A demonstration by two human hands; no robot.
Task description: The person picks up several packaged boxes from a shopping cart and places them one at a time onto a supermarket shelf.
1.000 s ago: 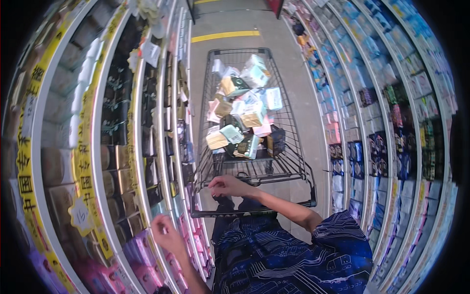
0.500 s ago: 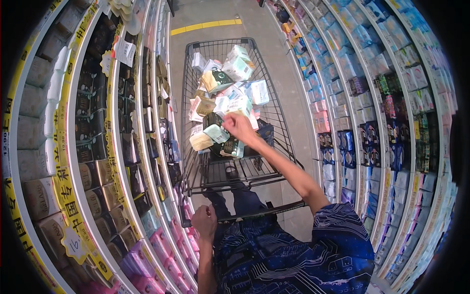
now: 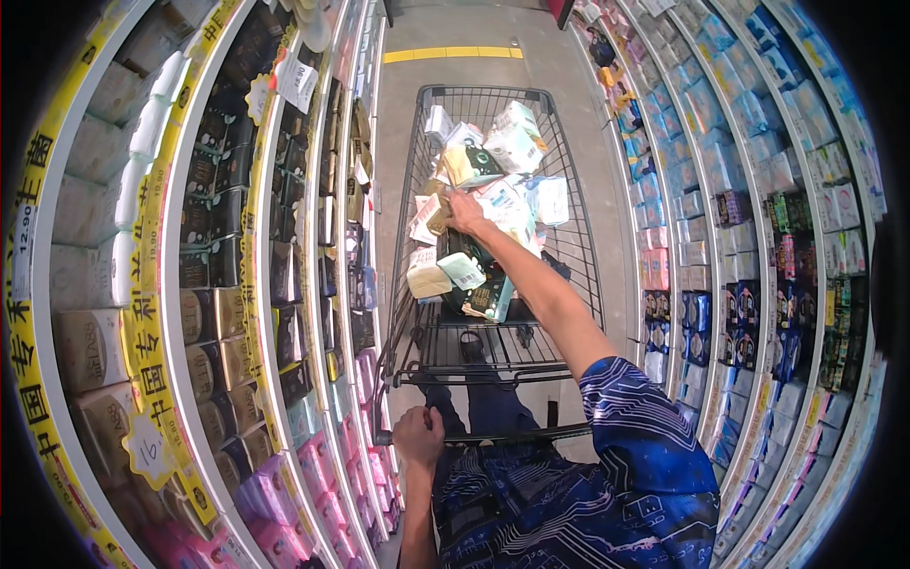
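Note:
My right hand (image 3: 464, 211) reaches into the black wire shopping cart (image 3: 561, 104), its fingers closed at the edge of a gold-brown soft pack (image 3: 438, 217). Its fingertips are partly hidden. Around it lie a cream-and-dark-green pack (image 3: 469, 165), a white pack with pale green (image 3: 516, 144), a blue-and-white pack (image 3: 547, 199) and a dark green pack (image 3: 482, 299). Nearer me are a beige pack (image 3: 429, 273) and a pale green pack (image 3: 463, 271). My left hand (image 3: 419, 436) is closed in a fist around the left end of the cart handle (image 3: 517, 437).
Shelves of dark and gold tissue packs (image 3: 216, 180) line the left side, with yellow label strips (image 3: 152, 284) and hanging price cards (image 3: 296, 82). Blue and white packs (image 3: 697, 123) fill the right shelves. A yellow floor line (image 3: 453, 54) crosses the aisle ahead.
My right hand has moved left and forward, from above the packs onto the gold-brown one. The view has shifted, so the cart sits farther right. My left hand stays at the handle.

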